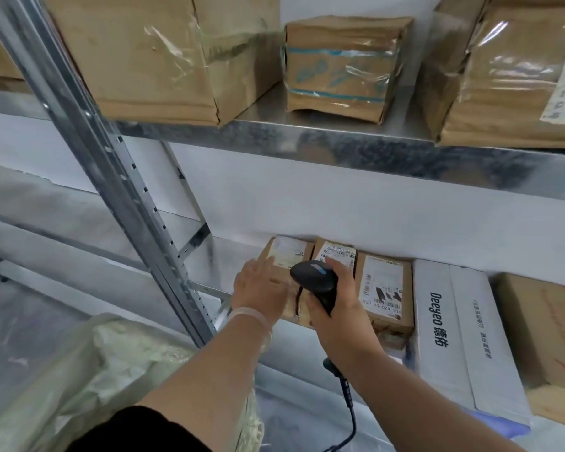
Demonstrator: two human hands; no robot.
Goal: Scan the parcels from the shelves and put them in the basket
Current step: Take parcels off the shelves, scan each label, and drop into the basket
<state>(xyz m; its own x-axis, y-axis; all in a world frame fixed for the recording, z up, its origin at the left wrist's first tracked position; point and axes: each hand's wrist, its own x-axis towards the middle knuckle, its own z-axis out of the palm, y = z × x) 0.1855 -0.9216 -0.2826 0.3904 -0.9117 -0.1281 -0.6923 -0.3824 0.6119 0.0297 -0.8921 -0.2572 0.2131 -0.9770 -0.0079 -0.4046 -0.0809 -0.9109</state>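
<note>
Holding the black scanner (310, 276) in our right grip (336, 314), fingers curled round its handle, we see its head just before the labelled middle parcel (336, 252) on the lower shelf (229, 256). Our left grip (261, 288), fingers straight and spread, lies on the neighbour parcel (287, 254). A white box (444, 321) reads "Deeyeo".

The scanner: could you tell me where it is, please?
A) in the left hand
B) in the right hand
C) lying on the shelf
B: the right hand grips the black scanner by its handle, while the left hand touches a small parcel.
</note>
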